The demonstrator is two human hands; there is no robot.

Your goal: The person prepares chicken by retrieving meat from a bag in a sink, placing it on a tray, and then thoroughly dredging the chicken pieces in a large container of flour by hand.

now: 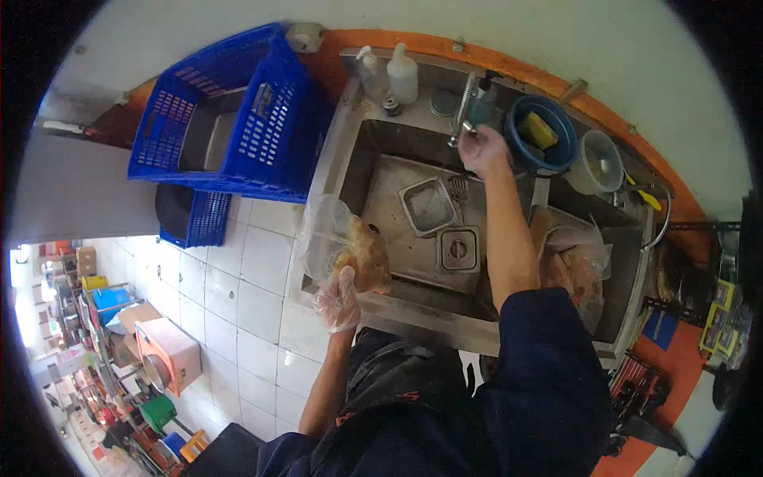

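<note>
My left hand (338, 301), in a clear plastic glove, grips a clear plastic bag (325, 238) with yellowish-brown food (366, 253) at the sink's left edge. At the back of the steel sink (387, 173), my right hand (484, 149), also gloved, is at the faucet (462, 113); blur hides its exact finger closure. A square metal pan (428, 206) and a metal lid (458, 250) lie on the sink floor. In the right basin rests another clear bag (587, 256) holding pinkish food.
Blue plastic crates (262, 137) are stacked left of the sink. Along its back ledge stand a white bottle (403, 74), a pump bottle (371, 71), a blue bucket (540, 134) with a yellow sponge (539, 130), and a translucent tub (596, 161). A steel divider separates the two basins.
</note>
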